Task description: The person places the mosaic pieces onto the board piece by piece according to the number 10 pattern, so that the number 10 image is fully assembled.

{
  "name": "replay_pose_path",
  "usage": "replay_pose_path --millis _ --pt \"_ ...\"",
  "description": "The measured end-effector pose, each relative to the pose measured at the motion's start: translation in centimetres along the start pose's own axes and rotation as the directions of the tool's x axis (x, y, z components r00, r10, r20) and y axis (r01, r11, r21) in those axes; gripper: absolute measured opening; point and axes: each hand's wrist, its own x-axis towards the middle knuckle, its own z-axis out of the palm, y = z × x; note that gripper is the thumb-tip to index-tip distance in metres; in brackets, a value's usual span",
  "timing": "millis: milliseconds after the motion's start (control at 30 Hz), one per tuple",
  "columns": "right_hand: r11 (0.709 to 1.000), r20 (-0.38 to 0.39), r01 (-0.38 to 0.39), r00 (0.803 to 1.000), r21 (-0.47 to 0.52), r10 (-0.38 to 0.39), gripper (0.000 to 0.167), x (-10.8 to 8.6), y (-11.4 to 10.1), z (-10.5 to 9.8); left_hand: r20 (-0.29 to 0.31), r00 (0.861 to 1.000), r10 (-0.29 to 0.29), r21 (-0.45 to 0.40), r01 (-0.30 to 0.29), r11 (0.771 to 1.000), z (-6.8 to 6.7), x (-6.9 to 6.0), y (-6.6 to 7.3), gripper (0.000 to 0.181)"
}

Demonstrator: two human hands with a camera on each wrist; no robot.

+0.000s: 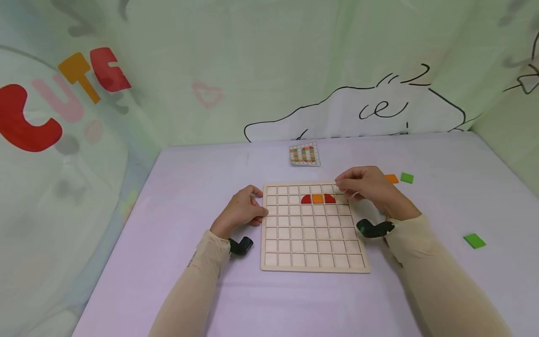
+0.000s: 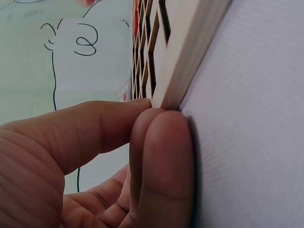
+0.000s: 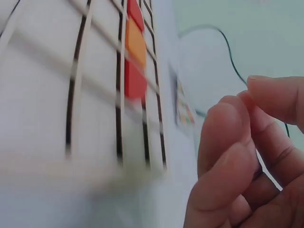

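A light wooden grid board point(image 1: 312, 245) lies flat. Near its top, a red quarter-round piece point(image 1: 306, 199), an orange square point(image 1: 317, 199) and another red piece point(image 1: 330, 199) sit side by side in one row. At the board's left edge my left hand point(image 1: 241, 209) holds the rim; its fingertips point(image 2: 166, 142) meet that edge in the left wrist view. Over the upper right corner hovers my right hand point(image 1: 365, 185), fingers bent and close together. In the right wrist view no piece shows between its fingertips point(image 3: 223, 126). A blurred pale-green patch point(image 3: 133, 183) crosses the board's edge there.
Behind the board lies a patterned grid card point(image 1: 305, 154). To the right are an orange tile point(image 1: 392, 179), a green tile point(image 1: 407, 178) and another green tile point(image 1: 475, 241). A printed cloth backdrop point(image 1: 269, 61) rises behind the white table point(image 1: 189, 173).
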Motion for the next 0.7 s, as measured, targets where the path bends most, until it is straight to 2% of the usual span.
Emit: replay_pose_path --millis 167,300,533,700 --pt "0.997 -0.06 -0.037 0.998 -0.064 0.033 0.043 -1.8 2.3 -3.1 0.0 1.0 -0.01 0.005 0.01 1.0 0.0 -0.1 0.2 0.045" --pt "0.996 -0.089 -0.045 0.995 -0.072 0.039 0.048 -3.0 4.2 -4.8 0.002 1.0 -0.011 0.002 0.011 1.0 -0.1 -0.2 0.2 0.046" --pt "0.987 -0.156 -0.1 0.985 -0.127 0.079 0.051 -3.9 5.9 -5.9 0.013 1.0 -0.012 -0.01 0.012 1.0 -0.2 -0.2 0.0 0.047" --pt "0.97 -0.122 -0.127 0.987 -0.209 0.103 0.055 -4.2 6.7 -6.2 0.016 1.0 -0.009 -0.008 0.009 1.0 -0.1 -0.1 0.0 0.047"
